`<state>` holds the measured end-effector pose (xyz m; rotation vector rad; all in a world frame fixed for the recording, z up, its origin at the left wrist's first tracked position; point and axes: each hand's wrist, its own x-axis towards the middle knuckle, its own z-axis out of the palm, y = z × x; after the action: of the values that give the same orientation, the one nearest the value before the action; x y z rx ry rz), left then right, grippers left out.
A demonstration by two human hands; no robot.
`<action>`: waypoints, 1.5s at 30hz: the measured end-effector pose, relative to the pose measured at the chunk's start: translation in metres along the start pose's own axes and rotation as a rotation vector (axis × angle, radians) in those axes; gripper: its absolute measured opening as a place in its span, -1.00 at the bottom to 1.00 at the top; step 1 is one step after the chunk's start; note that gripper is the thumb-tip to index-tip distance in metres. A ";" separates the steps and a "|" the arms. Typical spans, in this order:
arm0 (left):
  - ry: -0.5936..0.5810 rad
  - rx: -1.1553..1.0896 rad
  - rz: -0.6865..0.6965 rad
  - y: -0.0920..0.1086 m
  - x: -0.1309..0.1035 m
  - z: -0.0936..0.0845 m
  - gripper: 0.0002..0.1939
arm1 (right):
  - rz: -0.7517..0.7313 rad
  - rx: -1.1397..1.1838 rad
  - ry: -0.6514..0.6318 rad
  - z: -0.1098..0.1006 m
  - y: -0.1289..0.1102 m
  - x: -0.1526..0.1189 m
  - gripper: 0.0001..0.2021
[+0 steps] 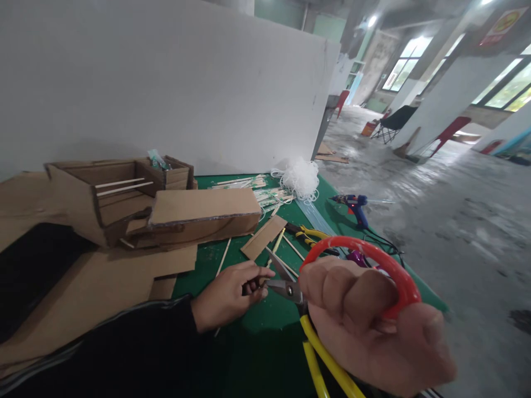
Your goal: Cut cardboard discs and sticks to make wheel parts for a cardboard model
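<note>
My right hand [365, 320] is wrapped round the red handles of a pair of scissors [290, 290], whose blades stand apart and point left. Close to the blade tips, my left hand [232, 293] is closed, with thumb and fingertips pinched on something too small to make out. Yellow-handled pliers [323, 359] lie below the scissors, partly hidden by my right hand. Just beyond the blades are a cardboard strip [263, 236], thin wooden sticks [224, 256] and another yellow-and-black pair of pliers [311, 232] on the green table [257, 337].
Cardboard boxes [205, 213] and flat cardboard [108, 276] fill the left side. Farther back lie bundled sticks [271, 196] and a white string heap [301, 179]. A blue glue gun [354, 207] with a cable rests near the table's right edge.
</note>
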<state>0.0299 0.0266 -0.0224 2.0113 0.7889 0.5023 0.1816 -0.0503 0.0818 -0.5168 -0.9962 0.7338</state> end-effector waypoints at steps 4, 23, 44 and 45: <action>0.003 0.002 -0.010 0.001 0.000 0.000 -0.67 | 0.002 0.000 0.010 0.001 0.000 -0.001 -0.48; 0.013 -0.054 -0.078 0.002 0.000 0.002 -0.75 | -0.001 0.004 0.043 0.001 0.002 -0.002 -0.48; 0.019 -0.039 -0.077 0.005 0.000 0.003 -0.73 | -0.010 -0.007 -0.006 -0.002 0.000 -0.001 -0.48; 0.023 -0.053 -0.094 0.005 0.000 0.003 -0.74 | -0.004 -0.016 -0.001 -0.002 0.001 -0.001 -0.48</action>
<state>0.0332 0.0227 -0.0201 1.9128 0.8712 0.4878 0.1827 -0.0510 0.0796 -0.5279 -1.0040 0.7231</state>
